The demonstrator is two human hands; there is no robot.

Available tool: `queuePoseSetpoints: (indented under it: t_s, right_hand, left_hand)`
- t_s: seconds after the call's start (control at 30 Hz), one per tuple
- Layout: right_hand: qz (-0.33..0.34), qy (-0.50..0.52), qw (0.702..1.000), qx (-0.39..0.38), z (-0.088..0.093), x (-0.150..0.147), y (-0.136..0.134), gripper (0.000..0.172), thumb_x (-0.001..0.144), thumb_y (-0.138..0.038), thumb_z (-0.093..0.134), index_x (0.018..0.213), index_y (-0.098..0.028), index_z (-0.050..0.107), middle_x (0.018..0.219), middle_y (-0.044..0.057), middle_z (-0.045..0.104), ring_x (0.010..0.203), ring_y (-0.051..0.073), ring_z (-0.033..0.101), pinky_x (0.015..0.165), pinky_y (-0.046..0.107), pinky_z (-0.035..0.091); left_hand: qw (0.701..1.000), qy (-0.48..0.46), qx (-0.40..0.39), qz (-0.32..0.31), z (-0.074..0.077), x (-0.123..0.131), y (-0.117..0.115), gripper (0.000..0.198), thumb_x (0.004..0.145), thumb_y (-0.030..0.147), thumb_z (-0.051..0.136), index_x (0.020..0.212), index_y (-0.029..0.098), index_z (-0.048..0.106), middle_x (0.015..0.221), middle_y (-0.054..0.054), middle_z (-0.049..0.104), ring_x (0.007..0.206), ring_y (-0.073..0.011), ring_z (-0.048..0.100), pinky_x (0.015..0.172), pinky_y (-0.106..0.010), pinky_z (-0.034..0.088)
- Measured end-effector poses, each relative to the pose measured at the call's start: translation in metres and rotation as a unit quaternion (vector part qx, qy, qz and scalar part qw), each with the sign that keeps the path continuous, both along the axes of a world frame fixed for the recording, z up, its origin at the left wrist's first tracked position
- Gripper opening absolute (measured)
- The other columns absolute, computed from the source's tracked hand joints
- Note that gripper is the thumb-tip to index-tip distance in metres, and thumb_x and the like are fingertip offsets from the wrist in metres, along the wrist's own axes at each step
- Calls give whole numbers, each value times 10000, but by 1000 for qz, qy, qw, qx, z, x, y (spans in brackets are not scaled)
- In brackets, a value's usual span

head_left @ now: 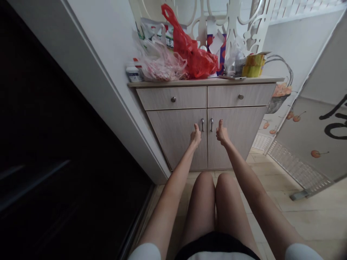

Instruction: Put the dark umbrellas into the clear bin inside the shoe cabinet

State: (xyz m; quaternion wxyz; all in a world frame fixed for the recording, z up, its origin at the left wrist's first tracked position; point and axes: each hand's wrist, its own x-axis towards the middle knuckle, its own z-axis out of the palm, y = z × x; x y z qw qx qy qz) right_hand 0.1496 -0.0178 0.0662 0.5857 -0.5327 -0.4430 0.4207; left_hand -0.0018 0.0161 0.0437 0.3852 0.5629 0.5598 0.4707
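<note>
Both arms reach forward toward a pale wood cabinet (173, 144). My left hand (195, 137) is curled into a fist with the thumb pointing up, just left of the left door handle (202, 125). Mirroring it, my right hand (222, 134) has its fingers folded and thumb raised, a little right of the right door handle (211, 125). Nothing shows in either fist. Both cabinet doors are closed, as are the left drawer (162, 99) and the right drawer (252, 94) above them. Neither hand appears to grip a handle; contact with the doors cannot be made out.
On the cabinet top stand a white bottle (133, 74), a clear plastic bag (162, 65), a red plastic bag (196, 59), a purple-and-red box (222, 54) and yellow tape rolls (253, 65). A folding screen (306, 133) stands at right; a dark door (54, 144) at left.
</note>
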Motion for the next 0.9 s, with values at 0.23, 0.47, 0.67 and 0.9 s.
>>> queuePoseSetpoints:
  t_s: [0.23, 0.47, 0.67, 0.9]
  right_hand:
    - [1, -16, 1000, -3, -5, 4, 6, 702, 776, -943, 226, 563, -274, 217, 468, -64, 225, 369, 81, 234, 361, 239, 151]
    - [-41, -74, 996, 24, -19, 12, 23, 713, 781, -935, 218, 582, -259, 328, 471, -47, 314, 408, 110, 341, 393, 252, 253]
    - [-102, -171, 973, 113, -44, 10, 57, 520, 836, -677, 512, 844, -171, 631, 860, 100, 688, 841, 216, 650, 760, 307, 496]
    - [-118, -248, 956, 100, -62, -4, 97, 296, 829, -356, 565, 996, -153, 701, 1057, 151, 733, 1006, 257, 675, 929, 382, 496]
  left_hand:
    - [1000, 14, -5, 15, -3, -3, 11, 757, 748, 926, 22, 472, 259, 251, 411, 5, 248, 393, -125, 312, 408, -276, 144]
    - [997, 71, 18, 40, -9, -4, 21, 764, 815, 856, -24, 507, 246, 317, 455, -16, 377, 458, -148, 429, 445, -260, 256]
    - [975, 176, 80, 111, -8, 7, 38, 458, 954, 588, 431, 785, 201, 609, 867, -92, 708, 846, -210, 656, 714, -269, 441]
    - [979, 169, 85, 76, -15, 32, 66, 195, 919, 242, 566, 1084, 161, 633, 1067, -137, 726, 990, -221, 676, 861, -307, 468]
